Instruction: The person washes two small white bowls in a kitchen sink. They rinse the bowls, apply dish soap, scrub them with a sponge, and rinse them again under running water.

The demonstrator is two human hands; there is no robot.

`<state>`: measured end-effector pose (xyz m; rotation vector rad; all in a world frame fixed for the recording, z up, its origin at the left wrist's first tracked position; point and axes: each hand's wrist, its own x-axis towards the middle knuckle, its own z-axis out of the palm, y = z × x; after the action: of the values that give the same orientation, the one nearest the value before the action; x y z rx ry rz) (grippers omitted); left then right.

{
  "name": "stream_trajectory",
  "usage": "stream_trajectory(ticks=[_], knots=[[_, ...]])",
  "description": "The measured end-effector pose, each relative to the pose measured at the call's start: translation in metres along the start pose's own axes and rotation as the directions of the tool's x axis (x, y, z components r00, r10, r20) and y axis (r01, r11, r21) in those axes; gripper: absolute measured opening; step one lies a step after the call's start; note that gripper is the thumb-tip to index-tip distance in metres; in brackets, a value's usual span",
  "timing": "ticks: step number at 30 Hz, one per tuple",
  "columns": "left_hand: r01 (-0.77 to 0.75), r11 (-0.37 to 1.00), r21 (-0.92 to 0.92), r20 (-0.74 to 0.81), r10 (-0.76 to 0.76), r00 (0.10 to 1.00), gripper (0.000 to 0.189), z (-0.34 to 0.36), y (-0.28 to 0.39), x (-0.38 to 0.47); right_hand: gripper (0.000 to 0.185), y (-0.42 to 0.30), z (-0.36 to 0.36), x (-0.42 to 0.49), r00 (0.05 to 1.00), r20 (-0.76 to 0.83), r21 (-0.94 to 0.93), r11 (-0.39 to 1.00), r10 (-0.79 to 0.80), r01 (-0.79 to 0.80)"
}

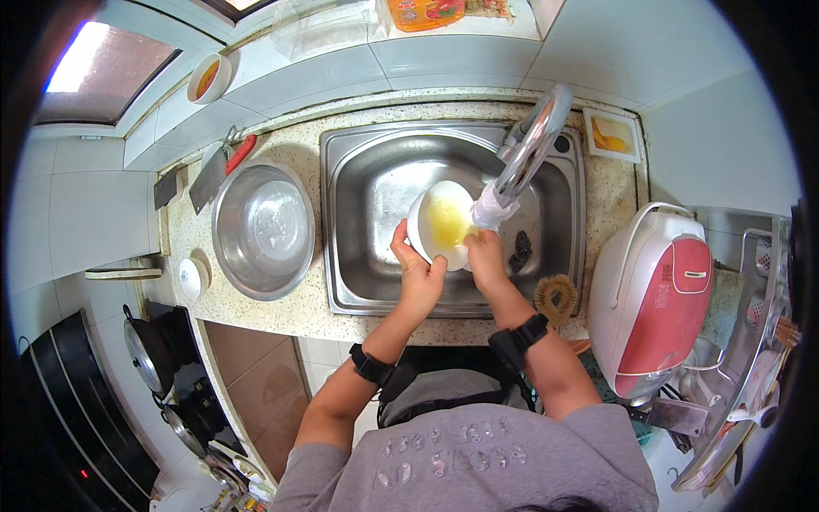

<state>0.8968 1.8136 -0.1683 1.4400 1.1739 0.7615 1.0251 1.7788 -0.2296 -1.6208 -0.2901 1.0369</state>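
Note:
Over the stainless steel sink (377, 192), a white bowl (441, 198) is tilted between my two hands. Yellowish liquid lies inside it. My left hand (419, 275) grips the bowl's left rim and near side, thumb at the near edge. On the right near side of the bowl rests my right hand (486, 259); its fingertips are partly hidden at the rim, and whether they hold something cannot be told. The chrome faucet (534, 141), with a whitish wrap on its spout (491, 208), reaches down just beside the bowl's right rim.
Left of the sink stand a large metal basin (281, 224), a small white cup (193, 278) and a red-handled cleaver (217, 169). A dark scrubber (521, 251) lies in the sink; a round bristle brush (555, 299) sits at its near right corner. A rice cooker (659, 301) stands right.

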Motion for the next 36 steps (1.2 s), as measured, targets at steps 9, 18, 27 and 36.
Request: stream_trajectory(ticks=[9,18,27,36], knots=[[0.053,0.996,-0.065,0.062,-0.048,0.997,0.082,0.001,-0.019,0.003,0.014,0.006,-0.014,0.026,0.991,0.009,-0.266,0.955,-0.13,0.128],[0.51,0.751,-0.419,0.318,-0.405,0.857,0.074,-0.019,0.013,0.007,0.015,-0.055,-0.02,0.034,0.927,0.144,-0.384,0.843,-0.347,0.376],[0.554,0.724,-0.41,0.462,-0.359,0.811,0.066,-0.034,0.006,0.009,0.017,-0.067,-0.022,0.023,0.945,0.124,-0.488,0.811,-0.301,0.322],[0.623,0.599,-0.504,0.499,-0.387,0.775,0.065,-0.043,-0.006,0.018,0.044,-0.069,-0.033,-0.002,0.898,0.362,0.245,0.904,0.249,-0.35]])
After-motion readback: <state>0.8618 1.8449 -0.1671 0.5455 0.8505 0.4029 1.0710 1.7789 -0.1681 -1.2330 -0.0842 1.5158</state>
